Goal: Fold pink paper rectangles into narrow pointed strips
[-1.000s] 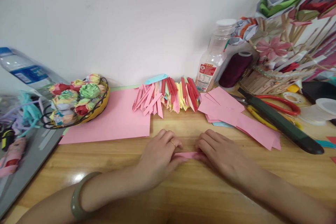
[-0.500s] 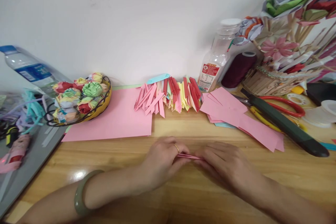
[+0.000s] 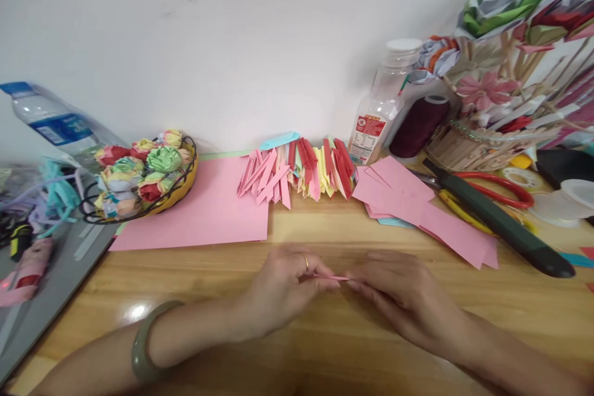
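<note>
A small piece of folded pink paper (image 3: 335, 278) is pinched between my two hands, low over the wooden table. My left hand (image 3: 290, 281), with a ring on one finger, grips its left end between thumb and fingers. At the right end, the fingertips of my right hand (image 3: 396, 288) are closed on the paper. Most of the paper is hidden by my fingers. Beyond my hands stands a row of folded paper strips (image 3: 297, 170) in pink, red and yellow. Cut pink paper pieces (image 3: 408, 198) lie overlapping to the right.
Large pink sheets (image 3: 223, 198) lie at left under a basket (image 3: 183, 189) of paper flowers. A glue gun (image 3: 32, 266) rests on a grey board. A clear bottle (image 3: 375, 111), purple thread spool (image 3: 420, 127), and dark-handled scissors (image 3: 505, 223) sit at right.
My fingertips have drawn slightly closer together, and less of the pink paper shows between them. The camera view has shifted slightly.
</note>
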`<state>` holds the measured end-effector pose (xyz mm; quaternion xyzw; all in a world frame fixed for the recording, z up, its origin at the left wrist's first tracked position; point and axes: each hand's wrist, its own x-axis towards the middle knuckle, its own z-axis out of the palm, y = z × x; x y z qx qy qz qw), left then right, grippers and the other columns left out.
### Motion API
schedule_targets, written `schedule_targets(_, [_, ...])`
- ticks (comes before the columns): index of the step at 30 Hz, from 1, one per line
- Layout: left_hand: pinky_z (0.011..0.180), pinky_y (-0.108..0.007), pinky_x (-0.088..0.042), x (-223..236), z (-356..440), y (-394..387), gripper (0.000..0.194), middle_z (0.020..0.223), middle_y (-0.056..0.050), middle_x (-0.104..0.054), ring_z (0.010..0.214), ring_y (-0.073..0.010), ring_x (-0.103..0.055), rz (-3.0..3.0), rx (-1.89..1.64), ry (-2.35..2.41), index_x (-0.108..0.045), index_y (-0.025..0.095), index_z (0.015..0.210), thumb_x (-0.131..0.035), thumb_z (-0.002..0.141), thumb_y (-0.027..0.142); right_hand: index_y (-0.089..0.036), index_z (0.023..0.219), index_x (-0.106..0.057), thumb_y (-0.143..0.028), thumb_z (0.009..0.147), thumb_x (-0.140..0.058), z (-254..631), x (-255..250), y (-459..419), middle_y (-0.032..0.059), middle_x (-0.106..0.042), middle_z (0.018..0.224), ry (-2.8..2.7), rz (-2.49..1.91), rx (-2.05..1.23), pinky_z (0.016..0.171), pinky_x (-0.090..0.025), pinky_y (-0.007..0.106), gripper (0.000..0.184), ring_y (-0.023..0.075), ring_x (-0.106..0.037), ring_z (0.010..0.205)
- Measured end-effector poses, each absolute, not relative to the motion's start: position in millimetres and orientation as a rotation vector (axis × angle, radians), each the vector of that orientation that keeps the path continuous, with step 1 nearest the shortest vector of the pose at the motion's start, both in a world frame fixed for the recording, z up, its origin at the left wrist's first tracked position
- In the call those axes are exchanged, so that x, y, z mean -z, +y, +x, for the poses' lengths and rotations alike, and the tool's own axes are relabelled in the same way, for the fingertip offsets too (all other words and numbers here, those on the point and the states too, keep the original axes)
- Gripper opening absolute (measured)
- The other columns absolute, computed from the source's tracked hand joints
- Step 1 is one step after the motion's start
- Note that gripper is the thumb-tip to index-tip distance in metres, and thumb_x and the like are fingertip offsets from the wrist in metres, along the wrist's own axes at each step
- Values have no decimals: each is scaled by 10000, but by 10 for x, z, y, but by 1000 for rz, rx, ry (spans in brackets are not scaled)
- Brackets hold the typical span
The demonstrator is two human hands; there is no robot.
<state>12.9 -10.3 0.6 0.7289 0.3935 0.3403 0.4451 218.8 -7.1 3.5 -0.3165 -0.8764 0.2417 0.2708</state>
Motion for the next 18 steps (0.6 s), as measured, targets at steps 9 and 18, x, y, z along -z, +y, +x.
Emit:
schedule_targets(9, [645, -223, -460, -85, 86, -64, 201, 758, -60, -679, 680, -133, -618, 1882, -772, 976, -673, 117, 834, -498, 890, 199, -181, 916, -608, -263, 942, -385, 2238, -6, -17, 17, -629, 688, -2320, -912, -945, 559, -394, 211, 239, 108, -564, 598])
schedule_targets(18, [658, -215, -452, -178, 83, -43, 176, 750, -34, -665, 695, -123, -601, 2041, -835, 965, -650, 136, 829, -483, 882, 139, -175, 826, -633, -293, 925, -434, 2296, -141, 2, 10, -633, 656, -2251, -971, -907, 537, -405, 211, 251, 110, -567, 570])
